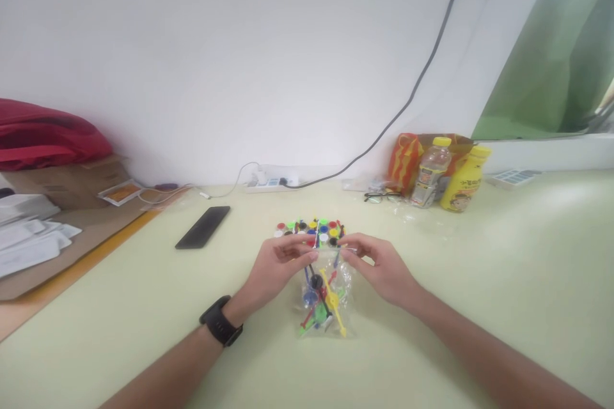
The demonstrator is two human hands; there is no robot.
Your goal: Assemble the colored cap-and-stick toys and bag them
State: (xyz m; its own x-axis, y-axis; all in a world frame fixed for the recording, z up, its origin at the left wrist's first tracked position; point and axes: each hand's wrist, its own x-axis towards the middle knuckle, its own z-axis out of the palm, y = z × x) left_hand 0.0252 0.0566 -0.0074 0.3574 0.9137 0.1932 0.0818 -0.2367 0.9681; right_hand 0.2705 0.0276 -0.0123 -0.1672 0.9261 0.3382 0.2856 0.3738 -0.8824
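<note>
A small clear plastic bag (326, 307) lies on the pale green table (480, 281), filled with several coloured plastic sticks and discs. My left hand (278, 268), with a black watch on its wrist, pinches the bag's top edge on the left. My right hand (378, 265) pinches the same edge on the right. Both hands have their fingers closed on the bag's mouth. Just beyond my fingers sits a cluster of coloured round pieces (311, 230) in red, green, yellow, blue, white and black.
A black phone (203, 227) lies left of centre. A power strip (271, 182) with cables sits by the wall. Two drink bottles (432, 176), an orange bag (405, 160) and glasses (381, 196) stand at the back right. Cardboard, papers and red cloth (43, 131) fill the left side.
</note>
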